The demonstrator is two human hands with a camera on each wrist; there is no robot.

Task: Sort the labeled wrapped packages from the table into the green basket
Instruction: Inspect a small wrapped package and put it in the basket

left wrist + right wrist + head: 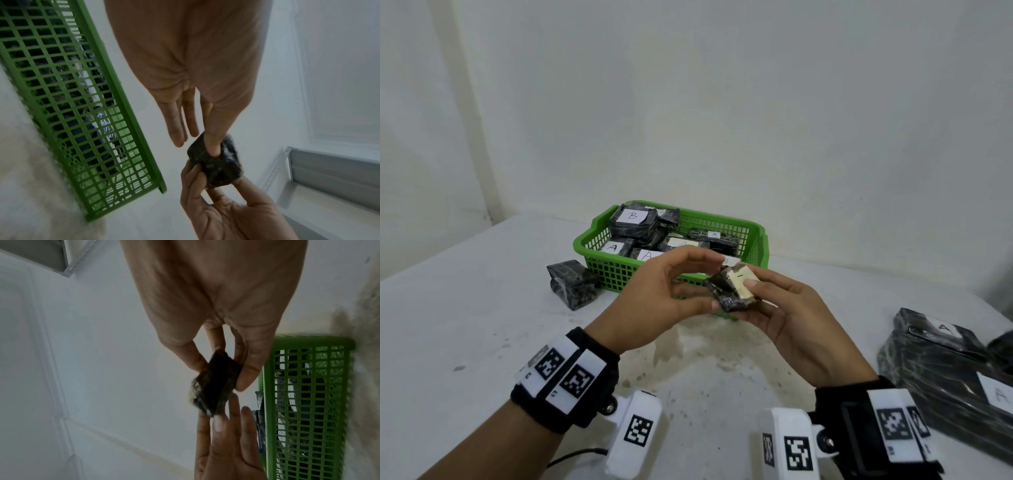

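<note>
A small black wrapped package [734, 289] with a pale label hangs in the air just in front of the green basket [616, 270]. My right hand [743, 298] pinches it, thumb on the label and fingers underneath. My left hand [707, 281] is beside it: its thumb touches the package's lower left corner while its fingers arch above without closing. The left wrist view shows that thumb lying on the package [216, 167] and the other fingers [179, 129] straight and clear of it. The right wrist view shows the package [213, 382] held near the basket wall [308, 386].
The basket holds several black packages labeled A and B. One unlabeled-looking black package [573, 284] stands on the white table left of the basket. Large black packages labeled A [945, 363] lie at the right edge. The wall is close behind.
</note>
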